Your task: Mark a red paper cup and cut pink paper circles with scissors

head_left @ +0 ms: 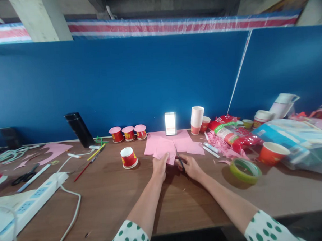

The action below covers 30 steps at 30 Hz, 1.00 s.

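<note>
In the middle of the head view, my left hand (161,166) pinches a piece of pink paper (164,151) near its lower edge. My right hand (190,167) grips a pair of dark scissors (180,160) with its fingers in the handles. The blades point up and away, at the right edge of that paper. Behind the held piece lie larger pink sheets (183,139) and a small pink square (195,148). A red paper cup (128,158) with a white inside stands upside down or cut short to the left of my left hand; which, I cannot tell.
Three red cups with pink discs (128,133) stand at the back, near a lit phone (170,124) and stacked white cups (197,119). Green tape (245,170), a red bag (233,133) and an orange cup (273,153) are right. A power strip (33,204) lies left.
</note>
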Motion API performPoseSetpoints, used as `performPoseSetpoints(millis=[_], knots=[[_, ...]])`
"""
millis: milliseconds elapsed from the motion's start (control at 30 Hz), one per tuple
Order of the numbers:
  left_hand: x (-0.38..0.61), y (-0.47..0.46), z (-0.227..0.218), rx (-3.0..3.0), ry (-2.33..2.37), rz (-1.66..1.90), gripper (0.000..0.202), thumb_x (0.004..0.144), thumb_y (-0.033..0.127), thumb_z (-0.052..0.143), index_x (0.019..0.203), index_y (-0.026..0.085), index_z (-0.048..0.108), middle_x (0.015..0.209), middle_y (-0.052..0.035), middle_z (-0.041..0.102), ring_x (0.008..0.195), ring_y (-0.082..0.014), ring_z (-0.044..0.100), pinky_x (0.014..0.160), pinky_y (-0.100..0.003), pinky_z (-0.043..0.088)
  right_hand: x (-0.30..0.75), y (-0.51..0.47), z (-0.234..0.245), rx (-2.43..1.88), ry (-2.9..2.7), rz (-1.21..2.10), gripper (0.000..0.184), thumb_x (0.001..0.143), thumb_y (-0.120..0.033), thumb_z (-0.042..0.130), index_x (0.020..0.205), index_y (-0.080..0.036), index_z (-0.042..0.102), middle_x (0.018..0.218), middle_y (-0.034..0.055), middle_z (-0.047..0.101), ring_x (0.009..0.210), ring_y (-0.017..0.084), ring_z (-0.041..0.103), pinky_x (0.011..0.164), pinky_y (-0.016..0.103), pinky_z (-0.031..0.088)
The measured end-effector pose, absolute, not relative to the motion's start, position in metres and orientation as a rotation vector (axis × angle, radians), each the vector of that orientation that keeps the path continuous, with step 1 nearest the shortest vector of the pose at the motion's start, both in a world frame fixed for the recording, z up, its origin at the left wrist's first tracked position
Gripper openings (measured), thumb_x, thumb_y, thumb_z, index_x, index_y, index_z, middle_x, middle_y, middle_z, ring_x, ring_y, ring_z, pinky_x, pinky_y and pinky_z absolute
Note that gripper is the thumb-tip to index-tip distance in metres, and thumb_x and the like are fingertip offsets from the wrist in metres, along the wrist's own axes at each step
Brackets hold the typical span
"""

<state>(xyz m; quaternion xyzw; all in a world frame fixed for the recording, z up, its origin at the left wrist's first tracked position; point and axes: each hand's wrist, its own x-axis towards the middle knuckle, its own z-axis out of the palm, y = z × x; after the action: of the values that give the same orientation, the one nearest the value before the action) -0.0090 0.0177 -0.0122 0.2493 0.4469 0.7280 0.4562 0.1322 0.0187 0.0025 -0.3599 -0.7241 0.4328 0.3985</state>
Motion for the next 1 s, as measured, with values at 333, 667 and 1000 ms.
performPoseSetpoints(millis=[333, 667, 1000], knots=[[-0.01, 0.02, -0.014, 0.642, 1.064, 1.831, 0.042, 0.057, 0.024, 0.074, 0.094, 0.007, 0.063, 0.085, -0.0125, 0.069, 0.076, -0.0206, 0.066, 0.071, -0.031, 0.052, 0.131, 0.021, 0.002, -0.966, -1.758, 1.051, 0.028, 0.081, -0.04, 0.045, 0.091, -0.016, 0.055, 0.053, -0.0025, 0.052, 0.046, 0.013, 0.049, 0.044, 0.023, 0.038], [-0.012, 0.019, -0.013, 0.601, 1.085, 1.836, 0.037, 0.058, 0.021, 0.076, 0.091, 0.009, 0.063, 0.09, -0.0133, 0.068, 0.08, -0.0203, 0.066, 0.075, -0.032, 0.052, 0.148, 0.038, -0.002, -1.276, -1.613, 0.409, 0.026, 0.076, -0.044, 0.054, 0.069, -0.021, 0.044, 0.061, -0.0009, 0.052, 0.055, 0.015, 0.047, 0.055, 0.026, 0.035], [-0.009, 0.014, -0.009, 0.697, 1.115, 1.825, 0.032, 0.062, 0.019, 0.073, 0.092, 0.012, 0.063, 0.09, -0.0099, 0.069, 0.092, -0.0207, 0.063, 0.085, -0.033, 0.048, 0.148, 0.046, -0.009, -1.314, -1.59, 0.489, 0.014, 0.069, -0.034, 0.056, 0.072, -0.02, 0.054, 0.064, -0.0004, 0.06, 0.06, 0.017, 0.054, 0.055, 0.025, 0.035]])
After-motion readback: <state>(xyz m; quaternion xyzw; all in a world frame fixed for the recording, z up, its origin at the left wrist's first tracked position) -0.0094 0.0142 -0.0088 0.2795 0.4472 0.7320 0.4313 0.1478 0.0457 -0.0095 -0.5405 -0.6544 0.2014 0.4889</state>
